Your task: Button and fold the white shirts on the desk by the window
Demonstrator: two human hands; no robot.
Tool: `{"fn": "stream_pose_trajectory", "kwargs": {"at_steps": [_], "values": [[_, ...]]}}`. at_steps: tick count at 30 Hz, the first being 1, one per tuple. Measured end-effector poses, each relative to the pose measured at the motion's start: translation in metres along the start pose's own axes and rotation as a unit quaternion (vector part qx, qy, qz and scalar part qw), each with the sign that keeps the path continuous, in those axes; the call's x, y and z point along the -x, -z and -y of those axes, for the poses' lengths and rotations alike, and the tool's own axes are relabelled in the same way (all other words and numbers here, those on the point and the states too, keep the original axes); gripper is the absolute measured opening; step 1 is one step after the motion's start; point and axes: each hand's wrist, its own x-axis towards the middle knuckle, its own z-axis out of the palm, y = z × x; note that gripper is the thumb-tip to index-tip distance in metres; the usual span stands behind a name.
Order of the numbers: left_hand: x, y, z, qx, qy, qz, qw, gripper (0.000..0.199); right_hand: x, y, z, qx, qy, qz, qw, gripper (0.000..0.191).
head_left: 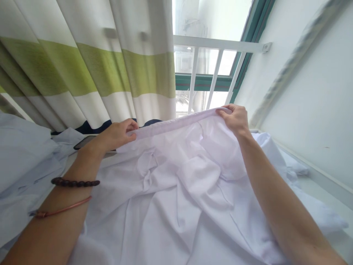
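A large white cloth garment (176, 184) lies in loose folds across the middle. Its far edge, a folded band, is stretched between both hands. My left hand (120, 134) pinches the band's left end between thumb and fingers. At the right end, raised somewhat higher, my right hand (234, 117) grips the band with the thumb on top. Dark beads and a reddish cord circle my left forearm. Part of a dark flat object (84, 142) shows behind my left wrist.
More white cloth (22, 158) is heaped at the left, and some lies at the right (317, 209). Behind hangs a cream and green curtain (99, 70). A white railing (220, 44) crosses the window, beside a white wall (325, 92).
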Motion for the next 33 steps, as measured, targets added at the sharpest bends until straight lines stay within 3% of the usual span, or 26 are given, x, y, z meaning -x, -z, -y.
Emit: {"fn": "stream_pose_trajectory", "kwargs": {"at_steps": [3,6,10,14,17,21,26,30,33], "values": [[-0.018,0.011,0.005,-0.06,0.054,-0.085,0.993,0.038,-0.023,-0.026,-0.012,0.075,-0.033,0.029,0.996,0.028],[-0.039,0.015,0.01,-0.117,0.076,-0.118,0.983,0.044,-0.044,-0.05,-0.02,0.14,-0.075,0.05,0.986,0.03],[-0.064,0.002,0.019,-0.154,0.052,-0.121,0.979,0.05,-0.063,-0.068,-0.017,0.228,-0.071,0.064,0.969,0.035],[-0.077,-0.018,0.025,-0.149,0.027,-0.088,0.985,0.045,-0.068,-0.078,-0.014,0.305,-0.049,0.163,0.937,0.035],[-0.079,-0.032,0.017,-0.137,-0.004,-0.076,0.988,0.044,-0.062,-0.086,-0.015,0.322,-0.05,0.213,0.921,0.031],[-0.072,-0.058,-0.016,-0.122,-0.07,-0.069,0.988,0.048,-0.033,-0.092,-0.005,0.323,-0.009,0.251,0.912,0.051],[-0.037,-0.107,-0.054,-0.105,-0.129,0.01,0.986,0.05,0.045,-0.085,0.015,0.237,0.13,0.301,0.914,0.064],[-0.001,-0.134,-0.048,-0.096,-0.135,0.116,0.979,0.062,0.101,-0.071,-0.01,0.217,0.125,0.355,0.901,0.073],[0.013,-0.136,-0.031,-0.096,-0.105,0.146,0.979,0.065,0.113,-0.057,-0.047,0.257,0.06,0.373,0.89,0.073]]}}
